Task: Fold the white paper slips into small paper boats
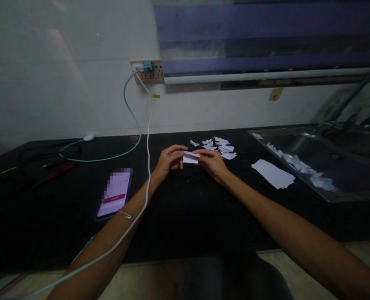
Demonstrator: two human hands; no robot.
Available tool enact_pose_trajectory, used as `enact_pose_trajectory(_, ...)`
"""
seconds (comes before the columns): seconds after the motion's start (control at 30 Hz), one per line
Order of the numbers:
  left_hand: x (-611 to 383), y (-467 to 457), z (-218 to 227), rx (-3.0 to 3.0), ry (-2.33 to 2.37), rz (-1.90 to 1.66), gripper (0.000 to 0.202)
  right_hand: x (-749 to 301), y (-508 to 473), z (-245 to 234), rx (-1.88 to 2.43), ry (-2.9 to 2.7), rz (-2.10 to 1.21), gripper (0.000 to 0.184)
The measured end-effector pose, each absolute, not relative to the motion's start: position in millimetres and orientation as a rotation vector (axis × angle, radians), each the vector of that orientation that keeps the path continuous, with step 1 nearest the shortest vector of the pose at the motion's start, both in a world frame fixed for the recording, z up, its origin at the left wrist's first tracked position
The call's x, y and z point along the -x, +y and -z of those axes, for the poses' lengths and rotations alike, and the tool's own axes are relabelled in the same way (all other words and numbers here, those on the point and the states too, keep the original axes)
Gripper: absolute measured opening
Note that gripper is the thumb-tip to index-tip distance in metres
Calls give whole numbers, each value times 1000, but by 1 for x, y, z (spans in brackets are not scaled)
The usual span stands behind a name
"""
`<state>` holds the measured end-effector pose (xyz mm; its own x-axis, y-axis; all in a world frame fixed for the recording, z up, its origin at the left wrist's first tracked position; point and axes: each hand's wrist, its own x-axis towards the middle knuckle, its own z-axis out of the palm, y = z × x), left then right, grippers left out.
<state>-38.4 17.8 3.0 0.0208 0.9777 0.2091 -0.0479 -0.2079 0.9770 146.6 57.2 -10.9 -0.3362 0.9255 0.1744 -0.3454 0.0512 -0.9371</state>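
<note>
Both hands' fingers [175, 156] grip folded paper [190, 159] over a black counter [178, 221] before a pale wall [94, 91].

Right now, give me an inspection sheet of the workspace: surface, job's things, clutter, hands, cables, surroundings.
Surface: black counter; too dark to judge spills.
Job's things: small paper in hand; folded boats beyond; paper stack rightward.
Clutter: phone, screen lit, left of the hands.
Hands: left hand and right hand both hold the small paper.
Cables: white cable crosses before the left forearm; teal cable runs to the wall socket.
Surroundings: sink at right, folded papers along its left side.
</note>
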Motion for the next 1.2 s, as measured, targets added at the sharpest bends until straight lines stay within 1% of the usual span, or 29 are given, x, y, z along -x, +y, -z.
enact_pose_trajectory(0.13,35,19,-4,-1290,1069,-1127,64,-146,59,14,638,-1260,-1508,18)
enact_pose_trajectory(0.17,34,19,-4,-1337,1082,-1061,67,-146,60,15,620,-1276,-1497,17)
enact_pose_trajectory(0.23,32,16,-4,-1479,1101,-986,64,-146,61,17,582,-1307,-1463,13)
enact_pose_trajectory(0.3,30,13,-4,-1610,1110,-987,60,-147,62,18,561,-1332,-1439,10)
enact_pose_trajectory(0.37,28,10,-5,-1691,1126,-1005,59,-147,63,18,569,-1328,-1444,14)
enact_pose_trajectory(0.43,26,9,-5,-1730,1157,-1025,59,-147,62,16,603,-1284,-1489,22)
enact_pose_trajectory(0.5,25,10,-4,-1741,1190,-1056,56,-148,61,13,639,-1224,-1564,26)
enact_pose_trajectory(0.6,25,10,-3,-1745,1213,-1094,52,-148,59,10,657,-1194,-1651,20)
enact_pose_trajectory(0.67,26,10,-3,-1750,1214,-1096,50,-148,58,9,661,-1229,-1663,22)
enact_pose_trajectory(0.83,28,10,2,-1796,1198,-1090,49,-146,59,15,707,-1373,-1588,30)
enact_pose_trajectory(0.97,32,14,6,-1814,1112,-1077,50,-146,60,18,704,-1413,-1536,31)
enact_pose_trajectory(1.2,32,11,1,-1635,1057,-1052,47,-147,62,19,705,-1426,-1480,32)
